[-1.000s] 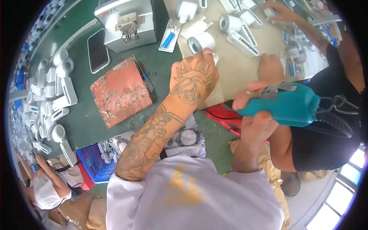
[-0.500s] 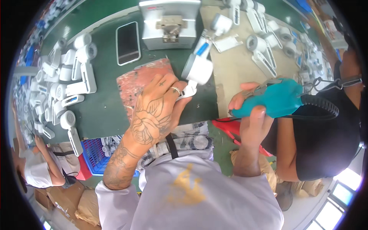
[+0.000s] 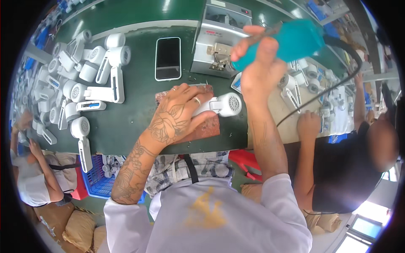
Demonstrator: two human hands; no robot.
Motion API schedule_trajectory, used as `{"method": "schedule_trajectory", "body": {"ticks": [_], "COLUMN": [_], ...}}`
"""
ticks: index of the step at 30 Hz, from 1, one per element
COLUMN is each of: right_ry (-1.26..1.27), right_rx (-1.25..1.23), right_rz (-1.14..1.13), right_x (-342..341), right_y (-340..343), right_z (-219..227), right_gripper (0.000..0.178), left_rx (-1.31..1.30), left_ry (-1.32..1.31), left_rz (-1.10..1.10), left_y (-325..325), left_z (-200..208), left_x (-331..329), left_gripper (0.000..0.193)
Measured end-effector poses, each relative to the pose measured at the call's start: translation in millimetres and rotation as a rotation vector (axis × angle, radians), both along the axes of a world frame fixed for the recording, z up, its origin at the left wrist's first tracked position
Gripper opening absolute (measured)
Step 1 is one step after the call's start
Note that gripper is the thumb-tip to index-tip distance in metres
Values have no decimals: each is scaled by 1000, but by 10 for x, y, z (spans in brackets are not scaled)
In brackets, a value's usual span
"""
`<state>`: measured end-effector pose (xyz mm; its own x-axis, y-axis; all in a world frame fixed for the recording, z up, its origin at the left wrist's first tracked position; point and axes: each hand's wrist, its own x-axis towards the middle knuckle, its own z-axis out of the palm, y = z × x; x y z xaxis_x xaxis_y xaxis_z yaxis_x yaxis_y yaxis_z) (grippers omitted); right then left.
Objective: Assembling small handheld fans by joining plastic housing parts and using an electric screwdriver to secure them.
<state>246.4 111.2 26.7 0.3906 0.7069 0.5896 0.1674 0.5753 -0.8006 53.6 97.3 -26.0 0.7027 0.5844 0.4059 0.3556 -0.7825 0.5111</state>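
Observation:
My left hand (image 3: 171, 116) is closed around the handle of a white handheld fan (image 3: 230, 104). Its round grilled head sticks out to the right of my fingers, over a worn reddish board (image 3: 202, 133) on the green bench. Most of the handle is hidden under my fingers. Raised at the upper right, my right hand (image 3: 262, 74) grips a teal electric screwdriver (image 3: 301, 40), slightly blurred. A dark cord runs from its back end. The tool's tip, beside the metal machine, cannot be made out, and it is apart from the fan.
Many white fans (image 3: 78, 90) lie heaped at the left, others (image 3: 291, 86) on a tan sheet at the right. Behind the board are a phone (image 3: 168, 59) and a grey metal machine (image 3: 200, 40). A blue basket (image 3: 95, 185) stands below the bench. People sit on both sides.
My right hand has lifted the screwdriver up and forward. My left hand has turned the fan, so its head points right with the grille showing. The view has shifted somewhat.

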Motion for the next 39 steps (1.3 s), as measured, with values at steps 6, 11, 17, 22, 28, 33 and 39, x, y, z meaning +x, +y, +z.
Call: {"method": "schedule_trajectory", "body": {"ticks": [6, 11, 17, 22, 28, 33, 39], "right_ry": [-128, -115, 100, -42, 28, 44, 51], "right_rx": [33, -71, -189, -197, -236, -198, -265], "right_rz": [32, -7, 92, 127, 156, 191, 159], "right_x": [-11, -27, -91, -192, -187, -189, -232], "right_y": [344, 293, -129, -194, -195, -171, -162], "right_z": [-138, -73, 67, 8, -135, -220, -198], "right_gripper": [49, 47, 72, 75, 68, 62, 60], "left_rx": [-33, -9, -54, -75, -78, -42, 13], "left_ry": [-62, -80, -47, -39, -41, -38, 2], "left_rz": [51, 65, 82, 84, 81, 80, 91], "left_y": [84, 100, 88, 89, 84, 87, 90], "left_z": [-71, -101, -46, -50, -80, -48, -68], "left_x": [25, 30, 34, 18, 24, 41, 28], "left_gripper": [40, 39, 40, 40, 39, 35, 39]}}
